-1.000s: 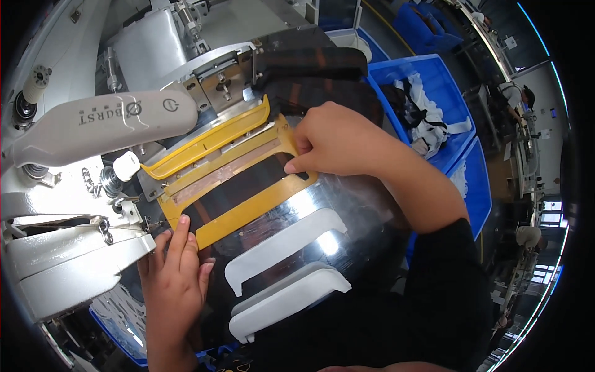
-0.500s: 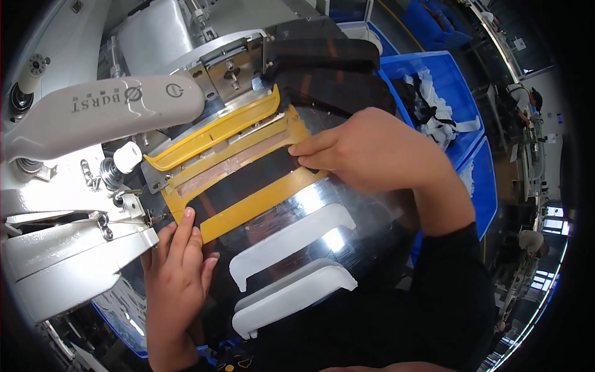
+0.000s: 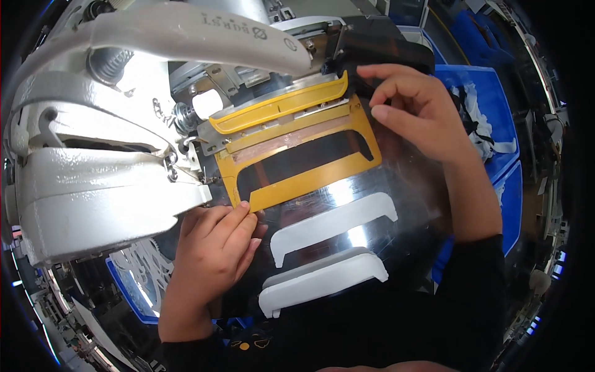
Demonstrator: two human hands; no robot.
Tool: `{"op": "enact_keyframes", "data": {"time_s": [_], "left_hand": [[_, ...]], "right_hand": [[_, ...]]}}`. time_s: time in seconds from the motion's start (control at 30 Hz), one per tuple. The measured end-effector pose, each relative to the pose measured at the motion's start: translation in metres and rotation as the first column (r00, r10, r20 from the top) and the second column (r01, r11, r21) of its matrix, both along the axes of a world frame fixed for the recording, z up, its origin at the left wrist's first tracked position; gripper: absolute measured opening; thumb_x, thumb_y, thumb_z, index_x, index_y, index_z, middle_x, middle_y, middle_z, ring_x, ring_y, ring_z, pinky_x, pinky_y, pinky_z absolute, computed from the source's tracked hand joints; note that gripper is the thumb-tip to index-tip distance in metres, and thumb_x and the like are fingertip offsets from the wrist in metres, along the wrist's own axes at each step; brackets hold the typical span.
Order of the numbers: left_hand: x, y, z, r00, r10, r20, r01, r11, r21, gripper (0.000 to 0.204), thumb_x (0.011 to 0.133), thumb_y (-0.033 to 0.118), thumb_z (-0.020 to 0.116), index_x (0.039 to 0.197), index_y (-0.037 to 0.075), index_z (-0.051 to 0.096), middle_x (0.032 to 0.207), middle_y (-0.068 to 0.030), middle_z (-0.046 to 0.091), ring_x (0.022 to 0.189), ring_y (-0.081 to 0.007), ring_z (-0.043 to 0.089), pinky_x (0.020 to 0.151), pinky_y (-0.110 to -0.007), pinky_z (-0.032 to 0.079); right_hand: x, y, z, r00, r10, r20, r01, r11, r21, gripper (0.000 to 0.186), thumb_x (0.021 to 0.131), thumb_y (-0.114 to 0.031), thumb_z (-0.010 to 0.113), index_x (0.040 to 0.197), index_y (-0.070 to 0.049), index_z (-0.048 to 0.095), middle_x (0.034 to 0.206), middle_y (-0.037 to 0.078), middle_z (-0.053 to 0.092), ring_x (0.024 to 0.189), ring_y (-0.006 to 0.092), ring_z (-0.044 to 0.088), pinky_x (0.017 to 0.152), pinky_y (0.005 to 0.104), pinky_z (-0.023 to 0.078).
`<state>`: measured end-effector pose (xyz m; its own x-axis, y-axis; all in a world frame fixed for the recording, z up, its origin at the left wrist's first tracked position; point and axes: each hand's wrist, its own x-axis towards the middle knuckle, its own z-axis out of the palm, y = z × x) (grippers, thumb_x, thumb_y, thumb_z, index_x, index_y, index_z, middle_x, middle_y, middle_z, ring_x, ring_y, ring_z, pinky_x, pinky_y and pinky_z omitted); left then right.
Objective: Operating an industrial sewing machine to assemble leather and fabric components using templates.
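Observation:
A flat yellow template frame (image 3: pixel 313 183) with a long cut-out lies on the shiny dark table beside a white sewing machine. Dark material or surface shows through the cut-out; I cannot tell which. At the frame's near left corner, my left hand (image 3: pixel 218 245) keeps its fingertips on the edge, fingers bent together. Beyond the far right corner, my right hand (image 3: pixel 412 105) is raised, thumb and forefinger apart, holding nothing. A raised yellow strip (image 3: pixel 282 105) runs along the frame's far side. Nearer me lie a white curved piece (image 3: pixel 334 224) and another white curved piece (image 3: pixel 325 285), the latter over a grey layer.
The white machine head (image 3: pixel 105 204) stands close on the left, its long pale arm (image 3: pixel 186 37) reaching over the work. Blue bins (image 3: pixel 480 69) with white and black scraps stand at right. Another blue bin (image 3: pixel 124 291) of white strips sits below left.
My right hand has let go of the cut-out's edge, lifted and opened beyond the frame's far right corner. My left hand stays at the near left corner. The whole view has shifted.

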<state>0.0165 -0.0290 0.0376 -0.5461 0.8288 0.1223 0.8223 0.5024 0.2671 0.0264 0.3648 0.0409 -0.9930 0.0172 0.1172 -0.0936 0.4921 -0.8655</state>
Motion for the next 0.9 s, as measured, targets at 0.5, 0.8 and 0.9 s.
{"op": "enact_keyframes", "data": {"time_s": [0.5, 0.8, 0.9], "left_hand": [[0.002, 0.006, -0.001, 0.999, 0.003, -0.035, -0.001, 0.999, 0.047, 0.045, 0.090, 0.032, 0.087, 0.126, 0.005, 0.080, 0.133, -0.0156, 0.074, 0.118, -0.0303, 0.070, 0.097, -0.044, 0.057], [0.009, 0.001, -0.004, 0.993, 0.114, 0.029, -0.110, 0.989, -0.100, 0.071, 0.086, 0.049, 0.088, 0.141, 0.007, 0.076, 0.153, -0.0203, 0.064, 0.139, -0.0417, 0.057, 0.118, -0.057, 0.043], [0.009, -0.001, -0.002, 0.991, 0.118, 0.067, -0.109, 0.987, -0.117, 0.077, 0.084, 0.052, 0.088, 0.144, 0.006, 0.074, 0.154, -0.0206, 0.062, 0.143, -0.0417, 0.054, 0.120, -0.059, 0.041]], "right_hand": [[0.000, -0.005, -0.018, 0.933, 0.308, -0.188, -0.301, 0.951, 0.062, 0.030, 0.106, -0.030, 0.072, 0.115, -0.002, 0.078, 0.123, 0.016, 0.075, 0.067, 0.0086, 0.065, 0.063, 0.0232, 0.052], [0.012, -0.057, -0.024, 0.792, 0.610, -0.038, -0.503, 0.687, 0.525, 0.035, 0.097, -0.035, 0.080, 0.122, -0.012, 0.079, 0.141, 0.004, 0.074, 0.085, 0.0234, 0.078, 0.069, 0.0368, 0.060], [0.012, -0.060, -0.026, 0.791, 0.609, -0.060, -0.482, 0.680, 0.552, 0.034, 0.097, -0.035, 0.079, 0.123, -0.013, 0.079, 0.142, 0.004, 0.072, 0.083, 0.0228, 0.078, 0.068, 0.0368, 0.060]]}}
